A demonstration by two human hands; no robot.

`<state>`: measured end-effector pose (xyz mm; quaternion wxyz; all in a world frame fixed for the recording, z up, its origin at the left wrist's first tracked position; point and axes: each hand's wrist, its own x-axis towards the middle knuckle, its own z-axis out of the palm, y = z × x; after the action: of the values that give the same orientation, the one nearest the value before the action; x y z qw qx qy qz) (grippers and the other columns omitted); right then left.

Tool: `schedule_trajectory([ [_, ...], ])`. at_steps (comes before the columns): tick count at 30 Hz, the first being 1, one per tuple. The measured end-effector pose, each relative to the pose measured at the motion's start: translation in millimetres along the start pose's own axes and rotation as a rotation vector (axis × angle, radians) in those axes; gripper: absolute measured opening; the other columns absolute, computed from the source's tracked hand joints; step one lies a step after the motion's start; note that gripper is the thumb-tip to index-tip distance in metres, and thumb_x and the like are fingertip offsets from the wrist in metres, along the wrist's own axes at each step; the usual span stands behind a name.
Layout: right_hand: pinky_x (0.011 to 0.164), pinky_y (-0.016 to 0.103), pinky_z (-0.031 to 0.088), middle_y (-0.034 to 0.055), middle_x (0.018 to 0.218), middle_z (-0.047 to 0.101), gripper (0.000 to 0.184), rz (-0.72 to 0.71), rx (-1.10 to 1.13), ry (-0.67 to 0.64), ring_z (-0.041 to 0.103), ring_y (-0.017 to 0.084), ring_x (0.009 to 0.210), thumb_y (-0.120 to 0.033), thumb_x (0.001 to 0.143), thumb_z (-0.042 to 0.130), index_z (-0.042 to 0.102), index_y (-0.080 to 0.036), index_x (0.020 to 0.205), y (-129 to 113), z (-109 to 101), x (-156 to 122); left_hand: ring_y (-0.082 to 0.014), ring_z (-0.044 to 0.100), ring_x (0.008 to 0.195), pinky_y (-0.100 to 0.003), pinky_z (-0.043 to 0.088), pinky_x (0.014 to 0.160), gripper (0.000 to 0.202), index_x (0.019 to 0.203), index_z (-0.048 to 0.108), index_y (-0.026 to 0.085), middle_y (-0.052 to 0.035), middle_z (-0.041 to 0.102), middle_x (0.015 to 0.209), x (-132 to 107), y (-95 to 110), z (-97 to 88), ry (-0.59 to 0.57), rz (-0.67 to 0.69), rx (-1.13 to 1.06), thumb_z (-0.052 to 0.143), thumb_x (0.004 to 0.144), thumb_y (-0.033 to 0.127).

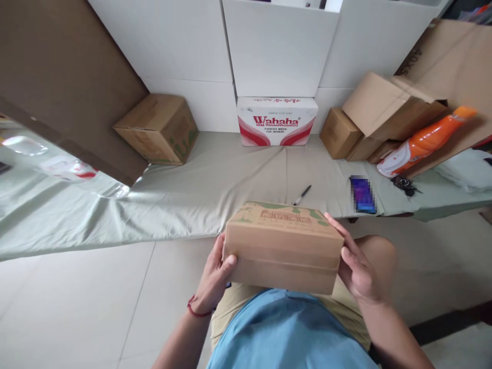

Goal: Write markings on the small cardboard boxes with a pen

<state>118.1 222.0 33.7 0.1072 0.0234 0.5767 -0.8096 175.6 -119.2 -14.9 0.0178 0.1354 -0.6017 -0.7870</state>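
Note:
A brown cardboard box (284, 251) with green and red print on its upper face is held above my lap, tilted a little. My left hand (215, 266) grips its left end, thumb on the near face. At the right end my right hand (355, 264) clasps it, with a finger along the top edge. A taped seam runs across the near side. Just beyond the box a black-and-white pen (302, 195) lies on the cloth-covered table (200, 195).
Along the back stand a printed carton (157, 128), a white Wahaha carton (277, 122) and several plain boxes (380, 105). To the right are an orange bottle (426, 141), a phone (363, 195) and keys (404, 185). Clear bottles (65, 166) stand left, beside a tall brown panel (69, 77).

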Motion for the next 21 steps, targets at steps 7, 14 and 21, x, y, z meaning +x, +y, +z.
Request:
schedule_trajectory([
  [7,0.140,0.054,0.034,-0.0035,0.187,0.028,0.081,-0.203,-0.150,-0.188,0.023,0.030,0.176,-0.050,0.096,0.085,0.052,-0.045,0.169,-24,12,-15,-0.0435,0.069,0.140,-0.054,0.057,0.119,0.088,0.139,0.076,0.024,-0.0158,0.084,0.123,-23,-9,-9.4,-0.078,-0.090,-0.072,0.105,0.063,0.060],
  [14,0.140,0.058,0.029,0.0009,0.188,0.023,0.083,-0.441,-0.585,-0.444,0.022,0.037,0.174,-0.045,0.097,0.085,0.049,-0.040,0.173,-47,34,-24,-0.0459,0.078,0.123,-0.059,0.059,0.118,0.042,0.096,0.089,0.020,-0.0165,0.087,0.107,-46,-36,-39.3,-0.125,-0.276,-0.066,0.103,0.068,0.048],
  [21,0.139,0.043,0.036,0.0039,0.187,0.025,0.089,-0.737,-0.853,-0.641,0.036,0.030,0.171,-0.043,0.106,0.074,0.029,-0.030,0.182,-50,67,-32,-0.0433,0.073,0.137,-0.058,0.059,0.120,0.054,0.117,0.088,0.030,-0.0110,0.087,0.122,-55,-64,-66.5,0.034,-0.229,-0.458,0.090,0.077,0.067],
])
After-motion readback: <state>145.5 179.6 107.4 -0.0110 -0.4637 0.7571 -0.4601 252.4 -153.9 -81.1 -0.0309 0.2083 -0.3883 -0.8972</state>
